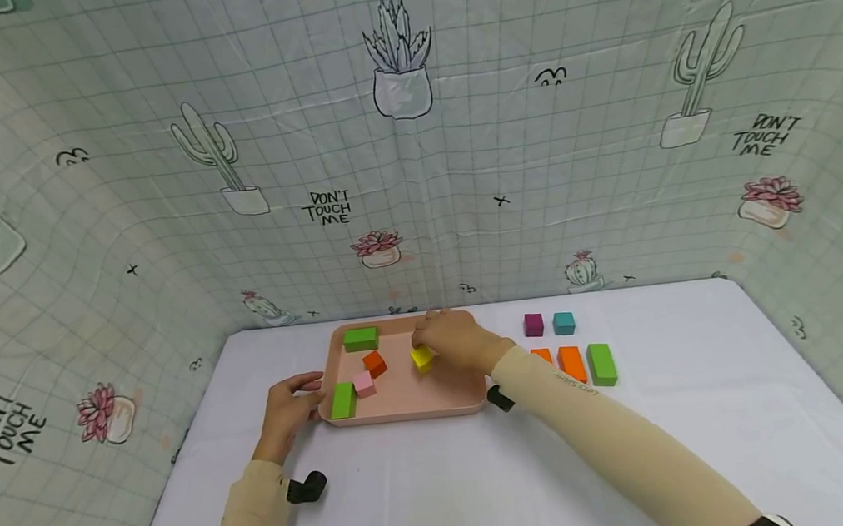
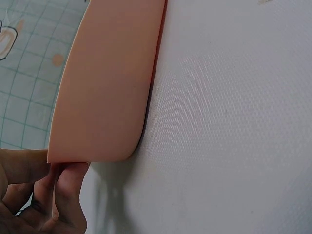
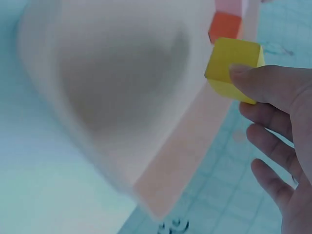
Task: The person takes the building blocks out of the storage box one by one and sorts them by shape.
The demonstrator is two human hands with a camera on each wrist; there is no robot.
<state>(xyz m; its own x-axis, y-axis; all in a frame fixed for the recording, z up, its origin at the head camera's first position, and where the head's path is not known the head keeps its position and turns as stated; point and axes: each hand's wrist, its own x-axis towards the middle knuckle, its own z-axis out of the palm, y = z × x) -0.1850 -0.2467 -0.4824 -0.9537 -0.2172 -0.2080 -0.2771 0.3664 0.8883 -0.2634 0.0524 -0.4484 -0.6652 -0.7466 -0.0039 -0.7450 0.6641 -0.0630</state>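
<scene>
A pink tray (image 1: 404, 402) lies on the table with several blocks in it. At its left end my left hand (image 1: 291, 410) grips the wall; in the left wrist view the thumb is at the rim and curled fingers (image 2: 70, 195) are against the outside. My right hand (image 1: 458, 339) pinches a yellow cube (image 3: 233, 68) between thumb and fingers, over the right half of the tray. Left of that cube are a red-orange cube (image 1: 374, 364) and a pink cube (image 1: 363, 384). One green block (image 1: 361, 339) is at the tray's back left, another green block (image 1: 342, 401) at its front left.
Right of the tray, a purple cube (image 1: 534, 325) and a teal cube (image 1: 565, 323) stand at the back. In front of them are two orange blocks (image 1: 572, 364), one partly hidden by the right sleeve, and a green block (image 1: 602, 364). A patterned cloth (image 1: 458, 159) hangs behind the white table (image 1: 427, 496).
</scene>
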